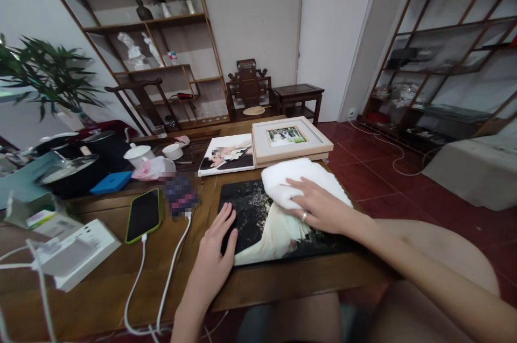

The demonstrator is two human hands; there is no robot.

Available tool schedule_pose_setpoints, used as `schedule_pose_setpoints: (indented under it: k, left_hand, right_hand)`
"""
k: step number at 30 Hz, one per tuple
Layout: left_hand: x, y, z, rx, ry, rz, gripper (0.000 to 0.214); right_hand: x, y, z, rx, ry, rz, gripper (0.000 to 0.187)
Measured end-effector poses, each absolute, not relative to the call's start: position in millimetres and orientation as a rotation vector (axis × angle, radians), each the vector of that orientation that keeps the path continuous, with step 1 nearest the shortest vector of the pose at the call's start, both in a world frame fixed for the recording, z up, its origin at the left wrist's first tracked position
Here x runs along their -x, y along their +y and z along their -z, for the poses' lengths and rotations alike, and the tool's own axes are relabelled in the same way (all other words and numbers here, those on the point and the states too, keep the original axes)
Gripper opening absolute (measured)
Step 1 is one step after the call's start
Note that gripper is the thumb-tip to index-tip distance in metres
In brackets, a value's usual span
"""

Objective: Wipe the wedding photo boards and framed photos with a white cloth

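A dark photo panel showing a long pale dress lies flat near the table's front edge. My left hand rests on the panel's left edge, fingers stretched out and thumb apart, with nothing in it. On the panel's right part, a thick folded white cloth covers the upper right corner. My right hand, wearing a ring, presses on this cloth with its fingers bent over it. The part of the picture under the cloth is hidden.
Behind the panel lie a white-edged photo print and a light wooden picture frame. To the left are a green-cased phone on a charging cable, a white box, a blue box, a teapot and dark pots.
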State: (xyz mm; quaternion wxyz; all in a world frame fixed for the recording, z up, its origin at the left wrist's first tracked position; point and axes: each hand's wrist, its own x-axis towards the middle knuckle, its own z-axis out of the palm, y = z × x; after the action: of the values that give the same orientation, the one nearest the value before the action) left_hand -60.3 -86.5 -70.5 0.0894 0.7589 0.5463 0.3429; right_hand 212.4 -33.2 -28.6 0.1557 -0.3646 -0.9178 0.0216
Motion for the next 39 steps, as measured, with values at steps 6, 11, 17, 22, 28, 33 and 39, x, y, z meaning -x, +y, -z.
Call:
schedule_pose_setpoints:
  k: [6,11,17,22,28,33,39]
  left_hand:
    - [60,-87,70,-2.25,1.629,-1.009,0.04]
    - [59,-87,70,-2.224,1.647,-0.996,0.04]
    - [59,-88,68,-2.235,1.638,-0.964,0.043]
    - [59,-87,70,-2.242,1.632,-0.999,0.041]
    - [59,-88,69,-2.234,1.629,-0.985,0.04]
    - [58,-91,67,-2.182,1.67,-0.954,0.047]
    - [58,-90,68,-2.151,1.67,-0.939,0.047]
  right_hand:
    - [-196,-38,29,1.129,-2.662,-0.011,0.025]
    - [-172,-104,40,0.95,-2.715,-0.081,0.016]
    - [-171,-139,41,0.817,-2.76,-0.192,0.019]
    - [-184,-96,29,0.981,-2.731,-0.215,0.024]
    - [-181,-25,25,1.095,-2.672,-0.075,0.038]
    - [-166,-16,30,1.096,-2.685,0.0,0.036]
    - [-156,-72,37,0.984,-2.672,-0.05,0.036]
